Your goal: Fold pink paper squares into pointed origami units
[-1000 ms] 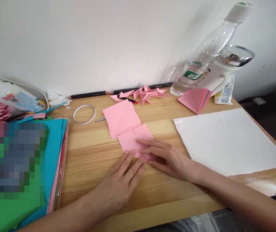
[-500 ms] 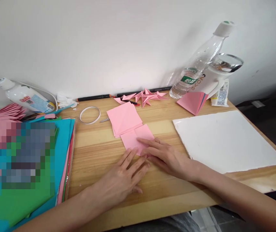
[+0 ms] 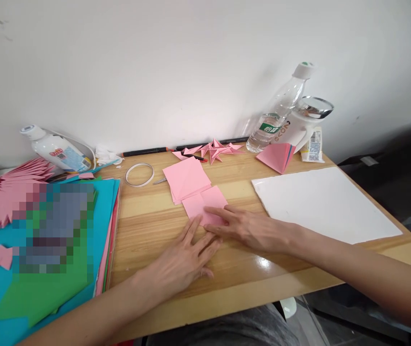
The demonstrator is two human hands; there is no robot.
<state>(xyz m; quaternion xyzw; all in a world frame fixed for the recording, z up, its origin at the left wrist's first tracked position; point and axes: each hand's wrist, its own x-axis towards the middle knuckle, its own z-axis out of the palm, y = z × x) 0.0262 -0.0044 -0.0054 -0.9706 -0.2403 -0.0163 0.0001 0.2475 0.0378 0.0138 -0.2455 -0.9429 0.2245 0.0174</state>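
Observation:
A small pink sheet of paper [image 3: 208, 199] lies flat on the wooden table, its far edge against a stack of pink square papers [image 3: 188, 177]. My right hand [image 3: 243, 226] rests on its near right part with fingers stretched out. Beside it, my left hand [image 3: 191, 252] has its fingers spread, the tips at the paper's near edge. Both palms face down, and neither hand grasps anything. The sheet's near corner is partly hidden under the fingers. Just beyond the stack lie folded pink paper pieces with sharp points [image 3: 215, 150].
Left are coloured paper sheets [image 3: 106, 211] and a pink pleated paper piece [image 3: 14, 192]. Tape [image 3: 139, 174], a marker [image 3: 145, 152] and a white bottle [image 3: 57, 150] lie toward the wall. Right are a water bottle [image 3: 275, 113], a mug [image 3: 301, 127] and a white board [image 3: 324, 204].
The camera view has shifted, so the left-side things appear farther right and the bottle appears lower. Both hands stay at the pink sheet, with little finger movement.

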